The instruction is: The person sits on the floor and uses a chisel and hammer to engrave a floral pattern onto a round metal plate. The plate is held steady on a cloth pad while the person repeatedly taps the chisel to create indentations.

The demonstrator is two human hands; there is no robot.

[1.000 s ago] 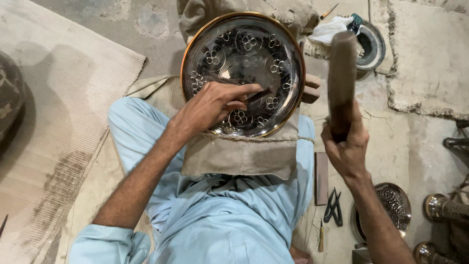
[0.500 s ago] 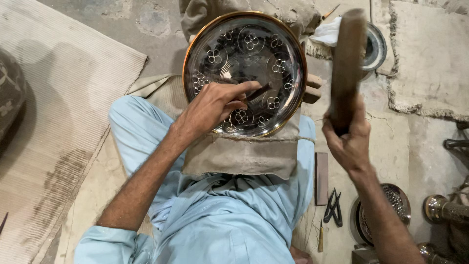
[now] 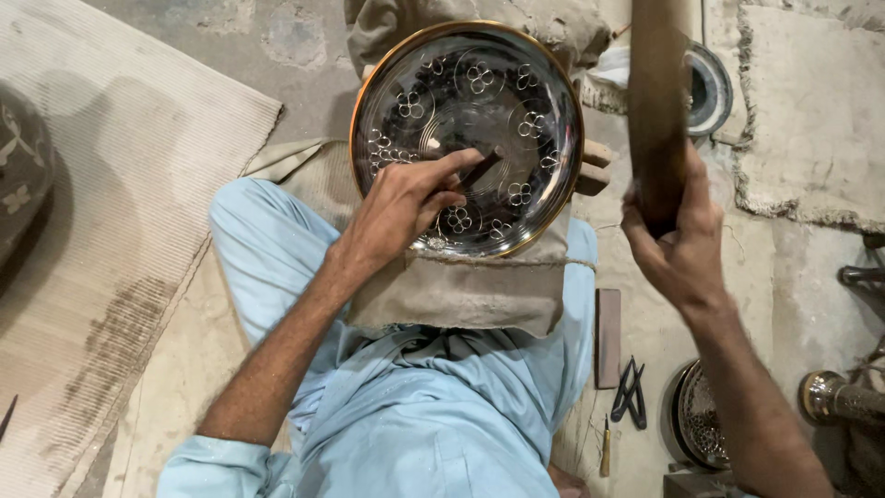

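Metal tray point(image 3: 516, 55), round and shiny, with a brass-coloured rim and small four-petal flower marks punched across its face, lying on a coarse cloth pad point(image 3: 461, 290) over the lap of a seated person in pale blue clothes. Left hand point(image 3: 401, 207): fingers closed around a short dark punch point(image 3: 481, 169), held slanted with its tip against the tray face near the middle, the heel of the hand resting on the tray's near rim. Right hand point(image 3: 682, 244): wrapped tight about the lower end of a thick brown wooden mallet point(image 3: 656, 101), raised upright to the right of the tray and well clear of the punch; its top runs out of view, so the head shape cannot be told. Beside the right leg on the concrete floor point(image 3: 811, 120): a flat reddish block point(image 3: 607, 337), a pair of dark pliers or dividers point(image 3: 629, 392) (too small to tell which), and a slim wooden-handled tool point(image 3: 605, 447). Further right: part of a second patterned metal dish point(image 3: 701, 415) and a brass-coloured fitting point(image 3: 834, 397). Behind the mallet, a round dark-centred ring point(image 3: 710, 88). To the left, a ribbed beige mat point(image 3: 120, 184) with a dark patterned object point(image 3: 20, 166) at its edge
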